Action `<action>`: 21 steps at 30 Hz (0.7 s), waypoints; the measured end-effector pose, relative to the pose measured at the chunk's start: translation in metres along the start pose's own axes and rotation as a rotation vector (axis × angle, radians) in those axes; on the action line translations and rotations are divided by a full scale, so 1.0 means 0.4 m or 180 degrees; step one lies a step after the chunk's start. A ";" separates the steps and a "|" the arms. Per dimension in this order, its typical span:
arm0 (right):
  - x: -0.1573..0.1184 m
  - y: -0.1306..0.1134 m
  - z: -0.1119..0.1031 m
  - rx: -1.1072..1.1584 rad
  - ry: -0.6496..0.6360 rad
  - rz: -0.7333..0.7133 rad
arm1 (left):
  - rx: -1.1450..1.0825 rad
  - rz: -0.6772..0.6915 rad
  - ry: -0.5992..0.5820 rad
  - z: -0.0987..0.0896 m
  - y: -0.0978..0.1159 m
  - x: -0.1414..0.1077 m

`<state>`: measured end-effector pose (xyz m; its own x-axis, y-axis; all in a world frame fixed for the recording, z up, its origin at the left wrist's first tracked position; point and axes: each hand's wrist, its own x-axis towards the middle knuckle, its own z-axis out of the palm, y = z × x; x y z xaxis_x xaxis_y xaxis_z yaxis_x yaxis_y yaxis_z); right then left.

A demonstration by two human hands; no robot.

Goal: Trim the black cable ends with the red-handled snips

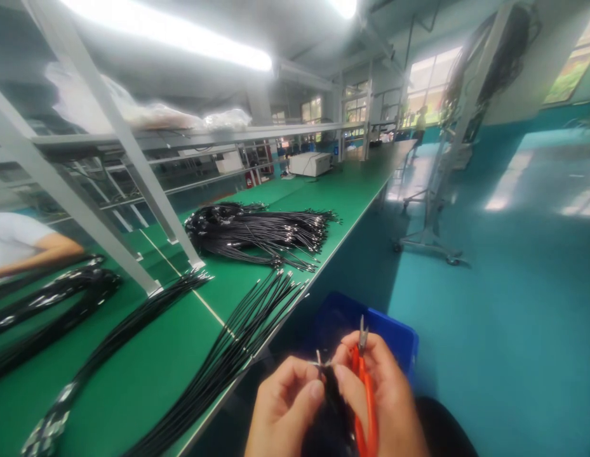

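At the bottom centre of the frame, the left hand (286, 406) pinches the tip of a black cable bundle (330, 406) between thumb and curled fingers. The right hand (385, 400) is closed around orange-handled snips (364, 387), whose metal blades point upward just beside the cable tips. Both hands hover off the counter's edge, above a blue bin (394, 339) that sits below them on the teal floor.

On the green counter (147, 374) to the left lie two long bundles of black cables (237, 349) stretched diagonally, and one large heap of cables (256, 231) further up at centre. Slanted white frame posts (133, 158) stand between these piles. At the far left edge another person's arm (32, 251) rests over more dark cables. A white box (310, 163) sits far down the counter, and a wheeled rack (442, 158) stands on the floor at upper right.
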<state>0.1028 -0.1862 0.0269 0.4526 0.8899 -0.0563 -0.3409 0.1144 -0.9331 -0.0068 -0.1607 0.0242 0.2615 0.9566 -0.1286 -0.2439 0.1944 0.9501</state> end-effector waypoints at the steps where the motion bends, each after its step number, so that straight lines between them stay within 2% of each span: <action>1: 0.000 0.005 -0.006 -0.0198 -0.0033 -0.0227 | 0.0008 -0.0016 0.0008 -0.001 0.001 0.000; 4: 0.002 0.017 -0.019 -0.0890 -0.0130 -0.0936 | 0.0145 0.0107 0.0022 0.000 0.004 0.000; 9: 0.012 0.024 -0.024 -0.1896 -0.0060 -0.2149 | 0.0315 0.0229 0.0013 0.014 0.010 -0.005; 13: 0.019 0.031 -0.032 -0.2470 -0.0062 -0.2922 | 0.0295 0.0330 0.0077 0.014 0.009 -0.009; 15: 0.016 0.039 -0.040 -0.2576 -0.0049 -0.3109 | 0.0248 0.0339 0.0188 0.001 0.004 -0.005; 16: 0.013 0.044 -0.045 -0.2544 -0.0017 -0.3062 | 0.0237 0.0321 0.0214 -0.007 0.000 -0.001; 18: 0.003 0.051 -0.054 -0.2289 -0.0019 -0.2626 | 0.0262 0.0270 0.0170 -0.026 -0.006 0.009; 21: -0.020 0.049 -0.062 -0.1533 -0.0457 -0.1281 | 0.0342 0.0303 0.0060 -0.044 -0.012 0.020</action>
<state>0.1128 -0.2019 0.0002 0.3418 0.8728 0.3484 0.2559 0.2703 -0.9282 -0.0199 -0.1502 0.0135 0.2241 0.9737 -0.0406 -0.1652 0.0790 0.9831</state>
